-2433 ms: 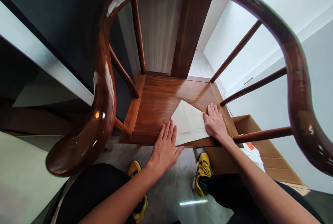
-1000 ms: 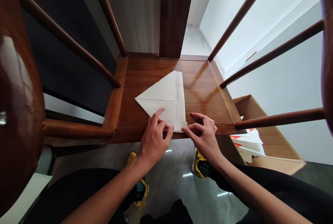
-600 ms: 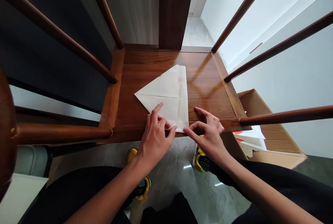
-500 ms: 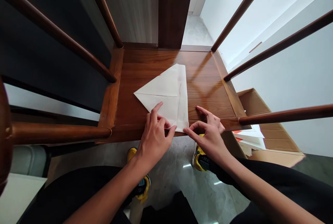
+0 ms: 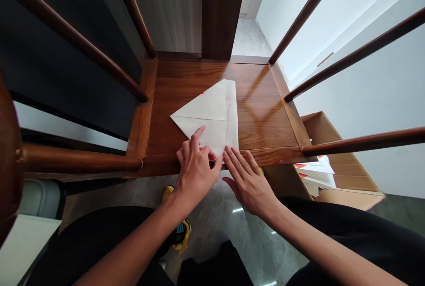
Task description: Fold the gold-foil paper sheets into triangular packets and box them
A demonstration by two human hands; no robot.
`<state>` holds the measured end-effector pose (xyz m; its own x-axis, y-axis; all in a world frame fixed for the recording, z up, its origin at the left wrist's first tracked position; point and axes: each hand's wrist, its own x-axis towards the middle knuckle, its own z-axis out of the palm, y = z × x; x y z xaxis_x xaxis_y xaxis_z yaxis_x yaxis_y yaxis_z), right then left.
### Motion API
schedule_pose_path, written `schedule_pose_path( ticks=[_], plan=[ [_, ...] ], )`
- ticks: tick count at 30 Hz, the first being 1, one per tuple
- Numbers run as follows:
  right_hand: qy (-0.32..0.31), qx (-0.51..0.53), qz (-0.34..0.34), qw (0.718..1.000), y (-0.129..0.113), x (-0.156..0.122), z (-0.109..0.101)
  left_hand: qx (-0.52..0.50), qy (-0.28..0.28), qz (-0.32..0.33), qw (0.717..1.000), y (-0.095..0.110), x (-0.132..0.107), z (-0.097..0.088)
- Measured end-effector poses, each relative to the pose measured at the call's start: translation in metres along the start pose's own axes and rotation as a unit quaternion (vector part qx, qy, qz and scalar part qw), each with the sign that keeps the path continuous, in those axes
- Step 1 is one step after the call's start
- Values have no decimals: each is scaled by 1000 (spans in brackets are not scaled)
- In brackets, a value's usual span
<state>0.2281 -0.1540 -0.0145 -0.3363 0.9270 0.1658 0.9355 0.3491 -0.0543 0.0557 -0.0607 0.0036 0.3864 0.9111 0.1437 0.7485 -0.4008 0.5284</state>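
My folded white paper (image 5: 206,105) lies flat on the wooden chair seat (image 5: 257,120), its near edge close to the seat's front edge and its sharp point aimed left. A crease runs from that point toward the right, meeting a folded band along the paper's straight right side. My left hand (image 5: 196,167) is at the near edge, its index finger stretched out over the paper and its other fingers curled close to the thumb; I cannot tell whether they are pinching the edge. My right hand (image 5: 247,179) is spread flat rather than gripping, its fingertips together over the near right corner and its thumb apart.

To press this corner well, I judge that my left hand should anchor the paper lightly while the right bears down with the flats of the fingers, stroking along the fold rather than across it. Too much sideways push could make the layers slip and the fold run crooked. With the paper so close to the front edge, I'd want the fold backed by solid wood as I press.

To the right, an open cardboard box (image 5: 348,171) holds papers (image 5: 318,174) with red patches.
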Motion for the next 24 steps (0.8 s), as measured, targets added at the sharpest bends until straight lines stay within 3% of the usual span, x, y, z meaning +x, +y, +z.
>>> schedule_pose_path(
  ticks=[6, 9, 11, 13, 17, 22, 24],
  plan=[
    [-15, 34, -19, 999, 13, -1, 12, 76, 60, -22, 995, -7, -16, -17],
    [-24, 46, -25, 998, 15, 1, 10, 81, 56, 94, 991, -7, -26, -17],
    [-25, 50, -27, 998, 17, 3, 8, 102, 7, 201, 974, -7, -34, -10],
    [-25, 50, -26, 998, 20, 2, 5, 147, -43, 254, 955, -9, -41, 1],
    [-18, 30, -8, 999, 8, -9, 1, 205, -67, 253, 943, -15, -51, 13],
    [-17, 31, 53, 998, -52, -19, -8, 186, -34, 172, 967, -10, -39, -1],
    [-23, 39, 67, 997, -59, -10, -19, 166, -36, 145, 975, -11, -27, -7]
  ],
)
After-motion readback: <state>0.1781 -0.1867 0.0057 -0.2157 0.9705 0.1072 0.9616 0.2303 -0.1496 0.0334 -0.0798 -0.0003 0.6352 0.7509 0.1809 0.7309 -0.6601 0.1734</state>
